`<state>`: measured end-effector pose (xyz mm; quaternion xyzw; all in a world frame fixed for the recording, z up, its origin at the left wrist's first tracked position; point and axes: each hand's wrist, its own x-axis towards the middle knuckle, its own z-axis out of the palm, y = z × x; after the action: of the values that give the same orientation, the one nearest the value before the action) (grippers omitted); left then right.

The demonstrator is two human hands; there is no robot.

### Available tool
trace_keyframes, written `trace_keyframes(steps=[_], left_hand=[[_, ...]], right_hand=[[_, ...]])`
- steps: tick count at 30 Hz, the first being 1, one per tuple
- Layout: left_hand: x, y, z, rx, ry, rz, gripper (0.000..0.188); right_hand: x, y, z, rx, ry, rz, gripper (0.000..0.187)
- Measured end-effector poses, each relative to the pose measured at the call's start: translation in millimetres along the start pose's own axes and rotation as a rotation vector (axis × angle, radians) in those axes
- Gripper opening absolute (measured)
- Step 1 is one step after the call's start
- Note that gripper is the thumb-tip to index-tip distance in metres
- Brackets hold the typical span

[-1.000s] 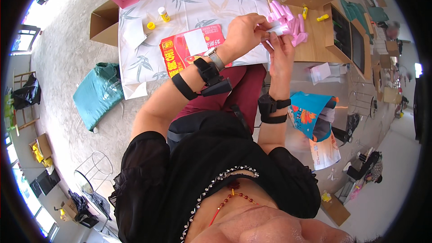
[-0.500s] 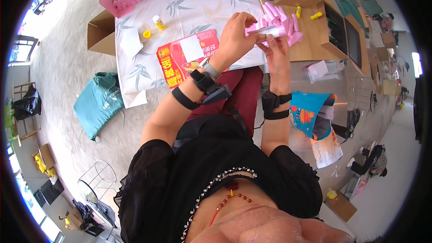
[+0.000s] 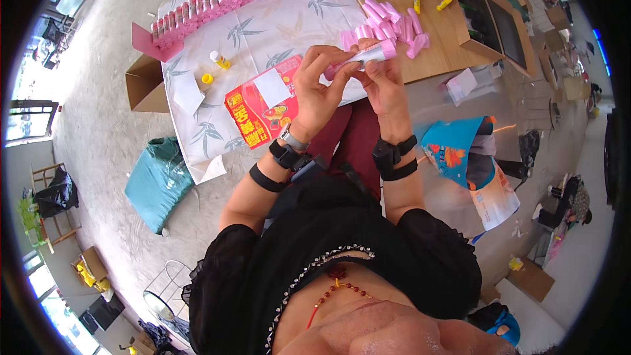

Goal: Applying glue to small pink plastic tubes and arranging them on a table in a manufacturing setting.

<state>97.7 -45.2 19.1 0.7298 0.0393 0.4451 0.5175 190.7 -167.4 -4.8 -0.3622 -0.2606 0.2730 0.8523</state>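
Over the leaf-patterned cloth (image 3: 263,33) on the counter, my left hand (image 3: 320,89) and right hand (image 3: 384,82) both grip one small pink tube (image 3: 368,55). It looks light, stiff and smooth; I'd pinch it near each end.

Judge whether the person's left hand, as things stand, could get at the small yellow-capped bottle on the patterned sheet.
Probably not at once: the left hand is gripping the pink tube together with the right hand. Otherwise nothing blocks the way to the bottle across the sheet.
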Motion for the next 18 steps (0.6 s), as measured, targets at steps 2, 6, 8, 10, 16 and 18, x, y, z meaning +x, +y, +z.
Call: trace_keyframes(steps=[2, 6, 8, 10, 16, 18], left_hand=[[-4, 1, -5, 0.017, -0.006, 0.027, 0.02], [-8, 1, -11, 0.057, 0.003, 0.124, 0.022], [-12, 3, -15, 0.176, -0.02, 0.207, 0.03], [-10, 3, -18, 0.203, -0.04, 0.303, 0.034], [-6, 9, -41, 0.272, -0.132, 0.44, 0.045], [-7, 14, -48, 0.269, -0.134, 0.435, 0.044]], right_hand=[[-2, -1, 4, -0.008, -0.03, 0.057, 0.038], [-5, 2, 16, 0.012, -0.018, 0.027, 0.038], [-8, 1, 21, 0.089, 0.004, 0.048, 0.036], [-10, -1, 23, 0.131, -0.012, 0.049, 0.036], [-7, -10, 26, -0.012, -0.09, 0.047, 0.039], [0, -21, 23, -0.161, -0.144, -0.005, 0.041]])
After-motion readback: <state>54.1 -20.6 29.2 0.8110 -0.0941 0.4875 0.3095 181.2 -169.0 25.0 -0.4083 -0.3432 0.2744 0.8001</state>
